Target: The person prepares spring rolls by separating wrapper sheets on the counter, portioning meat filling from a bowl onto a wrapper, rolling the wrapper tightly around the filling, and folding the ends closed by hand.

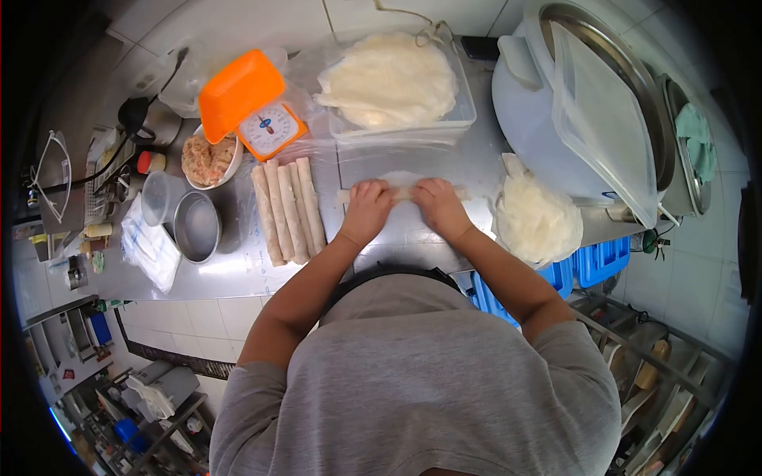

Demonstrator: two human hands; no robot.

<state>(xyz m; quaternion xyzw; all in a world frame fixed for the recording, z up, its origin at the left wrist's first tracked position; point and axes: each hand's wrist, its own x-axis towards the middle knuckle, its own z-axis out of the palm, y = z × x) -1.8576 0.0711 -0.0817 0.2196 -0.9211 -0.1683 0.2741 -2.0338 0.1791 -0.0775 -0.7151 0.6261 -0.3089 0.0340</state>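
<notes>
A long, pale wrapped roll lies crosswise on the steel counter in front of me. My left hand curls its fingers over the roll's left part. On the right part, my right hand presses down with bent fingers. Both ends of the roll stick out past my hands. A bit of thin wrapper shows flat just beyond it. Several similar rolls lie side by side to the left. Close to my right forearm sits a pile of thin round wrappers.
Behind the roll, a plastic tub holds a taller wrapper stack. At left are an orange scale, a bowl of minced filling and a metal bowl. A large white bin stands right.
</notes>
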